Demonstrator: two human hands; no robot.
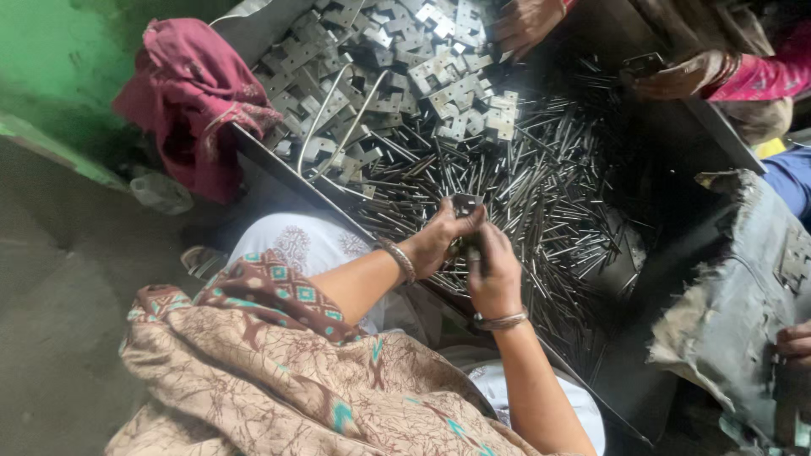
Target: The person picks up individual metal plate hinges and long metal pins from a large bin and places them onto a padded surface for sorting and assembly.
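— What have you got in your hands?

— Your left hand pinches a small metal plate between thumb and fingertips, holding it up just above the pile of thin metal pins. Your right hand is curled closed right against the left one, below the plate; something dark sits inside its fingers, but you cannot tell what it is

— Where is all this relative to the tray?

— Both your hands hover over the near edge of the big dark metal tray, above the pins that cover its nearer half. The far half of the tray holds a heap of flat notched metal plates, with two bent wire rods lying across them

— Anything else around the tray?

— A crumpled maroon cloth lies just beside the tray's left edge. At the far side of the tray another person's hand reaches into the heap of plates, and a second such hand rests near the tray's far right corner. To the right of the tray stands a worn grey sack, with someone's fingers touching it. You wear a bangle on each wrist
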